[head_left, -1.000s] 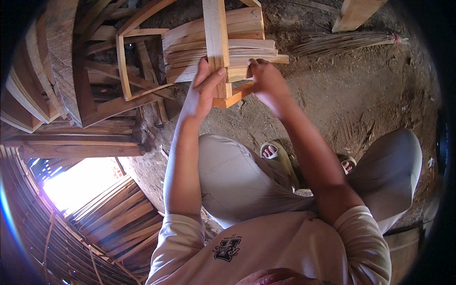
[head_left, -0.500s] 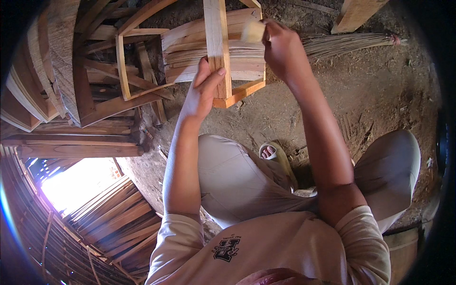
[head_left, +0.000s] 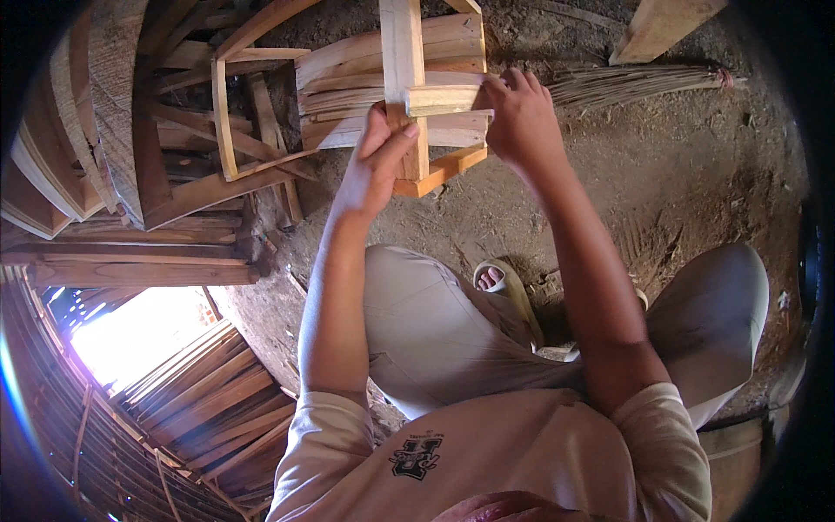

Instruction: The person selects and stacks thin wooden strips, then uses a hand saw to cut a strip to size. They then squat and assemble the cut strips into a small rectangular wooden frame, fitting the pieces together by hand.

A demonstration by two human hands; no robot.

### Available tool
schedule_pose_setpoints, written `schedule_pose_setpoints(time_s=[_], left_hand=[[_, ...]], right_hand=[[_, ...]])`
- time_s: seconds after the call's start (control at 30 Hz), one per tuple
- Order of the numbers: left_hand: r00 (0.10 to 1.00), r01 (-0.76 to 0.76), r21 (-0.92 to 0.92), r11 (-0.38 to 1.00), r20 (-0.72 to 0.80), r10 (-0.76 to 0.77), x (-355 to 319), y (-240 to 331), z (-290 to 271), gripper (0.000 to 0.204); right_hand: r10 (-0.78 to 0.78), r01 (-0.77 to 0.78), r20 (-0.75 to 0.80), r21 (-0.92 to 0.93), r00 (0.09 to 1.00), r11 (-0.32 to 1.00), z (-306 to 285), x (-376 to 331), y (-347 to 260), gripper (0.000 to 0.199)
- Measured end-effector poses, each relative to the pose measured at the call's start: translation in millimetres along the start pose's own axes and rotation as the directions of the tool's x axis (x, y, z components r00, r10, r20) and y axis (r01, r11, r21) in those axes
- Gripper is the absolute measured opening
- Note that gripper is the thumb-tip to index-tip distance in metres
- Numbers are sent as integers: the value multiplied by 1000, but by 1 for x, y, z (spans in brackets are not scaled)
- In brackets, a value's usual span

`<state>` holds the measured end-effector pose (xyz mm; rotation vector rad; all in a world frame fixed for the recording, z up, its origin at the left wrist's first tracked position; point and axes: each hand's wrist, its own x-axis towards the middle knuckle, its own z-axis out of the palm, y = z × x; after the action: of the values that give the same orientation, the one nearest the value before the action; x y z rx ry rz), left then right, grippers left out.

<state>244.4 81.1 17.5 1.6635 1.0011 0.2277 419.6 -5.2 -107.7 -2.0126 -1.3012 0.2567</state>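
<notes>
My left hand [head_left: 381, 158] is wrapped round the upright bar of a pale wooden frame [head_left: 403, 52], thumb across its near face. At the frame's lower end, an orange-lit crosspiece [head_left: 444, 170] runs off to the right. Between the fingers of my right hand [head_left: 527, 123] is a short wooden block [head_left: 445, 100], gripped at its right end. The block lies crosswise, with its left end overlapping the bar just above my left thumb. Whether it presses on the bar, I cannot tell. Behind the frame lie several stacked boards [head_left: 339, 87].
Another light wooden frame [head_left: 223, 117] leans at the left among curved planks [head_left: 117, 113]. A bundle of thin sticks [head_left: 644, 83] lies on the dirt floor [head_left: 678, 174] at the right. Beyond it stands a thick timber [head_left: 661, 26]. My sandalled foot [head_left: 509, 296] is below the frame.
My right hand has come down a little, and the block, blurred before and right of the bar, now reaches left across it. My left hand keeps its grip on the frame.
</notes>
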Motion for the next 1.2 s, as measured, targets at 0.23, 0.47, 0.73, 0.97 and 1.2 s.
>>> schedule_pose_setpoints(time_s=[0.23,0.47,0.73,0.97,1.2], left_hand=[[1000,-15,-13,1000,15,15,-2,6,3,47],[997,25,-224,974,75,-9,4,8,1,39],[996,63,-204,977,80,-47,5,9,0,41],[995,75,-195,978,75,-61,4,5,-2,41],[998,52,-113,992,33,-49,0,2,-1,44]], right_hand=[[-105,188,557,-94,824,978,-53,32,13,40],[-84,196,673,-92,735,976,-92,30,21,40],[-297,372,634,16,714,928,-89,14,28,49],[-242,328,655,-10,716,945,-78,23,29,52],[-231,297,624,-2,747,955,-78,28,28,46]])
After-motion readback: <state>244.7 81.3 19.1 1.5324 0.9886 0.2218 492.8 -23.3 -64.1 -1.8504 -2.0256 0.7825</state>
